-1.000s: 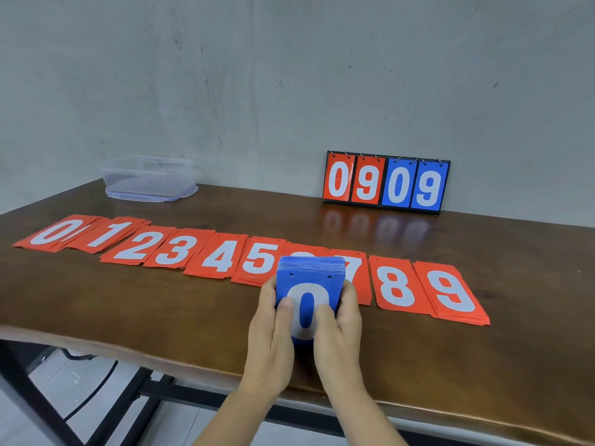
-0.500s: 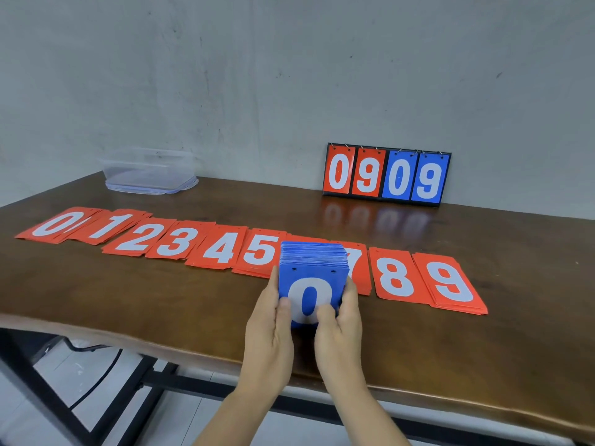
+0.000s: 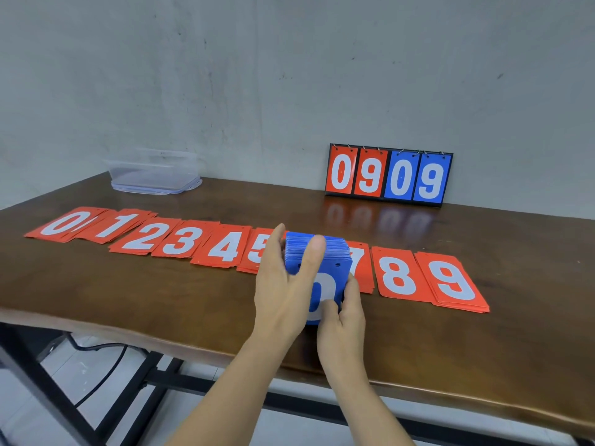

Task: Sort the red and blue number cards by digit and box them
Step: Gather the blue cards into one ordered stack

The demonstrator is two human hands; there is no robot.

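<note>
A thick stack of blue number cards (image 3: 333,255), a white 0 on its front card, stands above the wooden table (image 3: 161,300). My right hand (image 3: 343,317) grips its lower right corner, thumb on the front card. My left hand (image 3: 285,284) holds the stack's left side, its thumb raised across the front near the top edge. Behind the hands a row of red card piles runs left to right from the red 0 pile (image 3: 64,223) to the red 9 pile (image 3: 454,281). The stack and hands hide the 6 pile and part of the 5 and 7 piles.
A clear plastic box (image 3: 154,172) sits on its lid at the back left of the table. A small flip scoreboard (image 3: 388,175) showing 09 in red and 09 in blue stands against the wall at the back right. Black table legs and a cable are below.
My left hand has slid up the stack's left side, and its thumb has lifted off the lower front card to the top edge. The right hand keeps its grip.
</note>
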